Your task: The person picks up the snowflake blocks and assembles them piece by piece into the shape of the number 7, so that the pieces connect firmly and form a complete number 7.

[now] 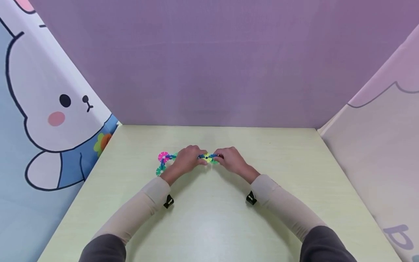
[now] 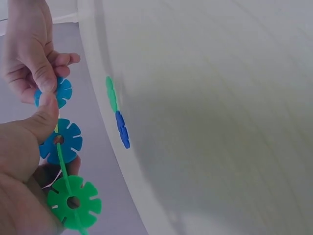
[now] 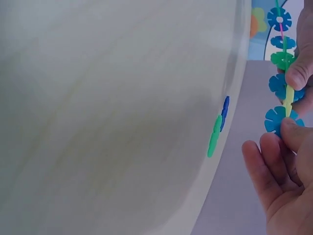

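A chain of slotted plastic snowflake discs stretches between my hands above the table. My left hand [image 1: 188, 160] grips it by a blue disc [image 2: 71, 143], beside a yellow disc [image 1: 207, 157]. At the chain's right end, my right hand [image 1: 231, 160] pinches another blue disc [image 3: 276, 119] between thumb and fingers, and this disc joins the yellow one. Left of my left hand, the chain carries on through a green disc [image 2: 83, 201] to a pink disc [image 1: 163, 157] and a lower green disc [image 1: 160, 170]. My fingers hide part of the held discs.
A loose green disc [image 3: 214, 137] and a dark blue disc [image 3: 225, 112] lie together on the pale table [image 1: 209, 218], just beyond my hands. A purple panel [image 1: 209, 65] stands along the back edge. Printed cloth [image 1: 49, 153] hangs at the left, with another panel [image 1: 370, 145] at the right.
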`<state>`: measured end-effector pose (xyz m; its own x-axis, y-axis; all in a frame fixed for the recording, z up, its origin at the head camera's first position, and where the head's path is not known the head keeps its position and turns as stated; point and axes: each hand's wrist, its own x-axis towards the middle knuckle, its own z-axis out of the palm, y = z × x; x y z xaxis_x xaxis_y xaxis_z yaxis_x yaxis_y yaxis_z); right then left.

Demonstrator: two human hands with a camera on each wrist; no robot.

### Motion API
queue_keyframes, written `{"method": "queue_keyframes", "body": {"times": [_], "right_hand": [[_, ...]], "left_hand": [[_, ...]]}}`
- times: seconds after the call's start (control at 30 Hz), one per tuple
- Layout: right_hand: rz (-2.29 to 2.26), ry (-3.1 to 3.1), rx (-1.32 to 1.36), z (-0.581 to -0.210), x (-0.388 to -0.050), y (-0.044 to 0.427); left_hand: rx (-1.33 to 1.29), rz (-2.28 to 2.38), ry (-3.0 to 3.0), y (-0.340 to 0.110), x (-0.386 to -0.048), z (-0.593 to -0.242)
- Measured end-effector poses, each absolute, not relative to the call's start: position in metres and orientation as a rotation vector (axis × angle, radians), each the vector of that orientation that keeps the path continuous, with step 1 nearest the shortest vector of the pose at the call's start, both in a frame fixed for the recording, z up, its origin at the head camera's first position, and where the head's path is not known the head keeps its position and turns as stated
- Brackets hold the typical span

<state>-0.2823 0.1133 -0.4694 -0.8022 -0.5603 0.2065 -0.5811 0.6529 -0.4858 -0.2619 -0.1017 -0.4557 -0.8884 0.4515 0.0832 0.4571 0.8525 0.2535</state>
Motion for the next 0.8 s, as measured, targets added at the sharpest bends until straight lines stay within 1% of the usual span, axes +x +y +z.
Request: {"method": "queue_keyframes", "body": {"times": [0.2,0.53,0.67,0.8], "right_hand": [[0.813,-2.855,1.03,-0.473,-0.284,0.114],[1.004,-2.956,1.118,-0.473,-0.289,0.124],[1.044,-2.985,1.108,-0.469,-0.293,0.129],[1.014,-3.006,1.034,-0.469,-0.299,0.133]], "left_hand": [[-0.773,-0.408,-3.027,-0.103,-0.261,-0.459],[-0.787,-0.494,-3.104,-0.109,-0.26,-0.455],[-0.726,-0.5,-3.129,-0.112,-0.26,-0.455],[-0.68,-0.497,-3.155,-0.116,-0.261,-0.456]]}}
